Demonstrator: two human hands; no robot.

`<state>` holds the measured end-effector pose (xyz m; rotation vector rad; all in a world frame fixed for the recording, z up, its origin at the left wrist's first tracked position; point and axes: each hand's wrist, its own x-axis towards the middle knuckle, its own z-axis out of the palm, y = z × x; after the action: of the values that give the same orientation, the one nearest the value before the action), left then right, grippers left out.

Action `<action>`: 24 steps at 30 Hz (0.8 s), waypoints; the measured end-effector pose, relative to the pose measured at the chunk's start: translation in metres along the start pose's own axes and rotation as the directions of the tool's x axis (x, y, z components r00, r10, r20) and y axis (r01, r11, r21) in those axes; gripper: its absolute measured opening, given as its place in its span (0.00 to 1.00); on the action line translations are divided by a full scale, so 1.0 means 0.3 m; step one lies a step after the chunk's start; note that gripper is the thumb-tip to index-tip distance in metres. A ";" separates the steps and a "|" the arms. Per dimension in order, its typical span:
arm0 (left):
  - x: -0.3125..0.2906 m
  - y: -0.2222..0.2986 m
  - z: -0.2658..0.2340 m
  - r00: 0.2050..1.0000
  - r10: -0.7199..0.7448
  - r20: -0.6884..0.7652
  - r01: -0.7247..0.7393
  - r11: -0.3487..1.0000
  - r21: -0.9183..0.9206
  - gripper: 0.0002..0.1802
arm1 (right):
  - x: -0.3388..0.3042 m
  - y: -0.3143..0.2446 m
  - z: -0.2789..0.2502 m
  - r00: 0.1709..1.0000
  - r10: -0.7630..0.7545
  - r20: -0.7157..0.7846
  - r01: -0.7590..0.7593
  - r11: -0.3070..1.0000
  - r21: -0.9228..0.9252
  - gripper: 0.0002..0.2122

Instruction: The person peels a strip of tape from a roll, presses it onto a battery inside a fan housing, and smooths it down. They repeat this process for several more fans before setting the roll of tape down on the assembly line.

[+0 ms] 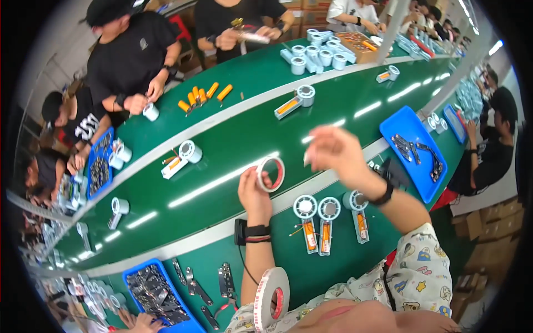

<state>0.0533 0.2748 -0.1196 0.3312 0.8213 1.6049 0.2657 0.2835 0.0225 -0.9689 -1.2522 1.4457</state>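
A long green surface [233, 139] with a pale dividing strip sweeps from the lower left of the frame to the upper right. A blue tray [413, 152] of dark metal parts sits at the right of the frame, and a second blue tray [158, 294] of similar parts lies at the lower left. Other people in black shirts work along the far edge at the upper left and top.

Below the centre, three white reel assemblies [327, 219] with orange cells stand in a row on the surface, just right of the person's left forearm. A large roll of white tape [271, 297] with a red core stands at the bottom centre, near the left elbow.

The left hand [254, 194] is closed around a small roll of tape [271, 173] with a red inner ring, held up at the centre of the frame. The right hand [333, 152], blurred, is raised just right of that roll, fingers pinched together; whether it grips the tape's end cannot be told. A black watch [383, 195] circles the right wrist.
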 end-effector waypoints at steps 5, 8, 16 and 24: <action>-0.014 -0.026 0.036 0.999 -0.042 0.028 0.042 0.999 0.000 0.11 | 0.432 0.120 -0.061 0.999 0.022 -0.034 -0.032 0.949 -0.313 0.14; -0.018 -0.023 0.031 0.998 -0.025 0.050 0.024 0.999 0.037 0.11 | 0.583 0.207 -0.028 0.999 0.019 -0.035 -0.034 0.849 -0.527 0.15; -0.019 0.005 0.009 1.000 0.012 -0.002 -0.012 1.000 -0.026 0.12 | 0.713 0.396 -0.013 0.995 -0.024 -0.101 -0.046 0.769 -0.638 0.15; -0.017 0.030 0.011 1.000 0.001 0.007 -0.001 1.000 -0.018 0.11 | 0.697 0.388 0.081 0.983 0.027 -0.183 -0.124 0.829 -0.545 0.15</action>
<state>0.0498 0.2710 -0.1101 0.3237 0.8010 1.6103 0.1762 0.4796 -0.0842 -1.5117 -1.5572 1.0345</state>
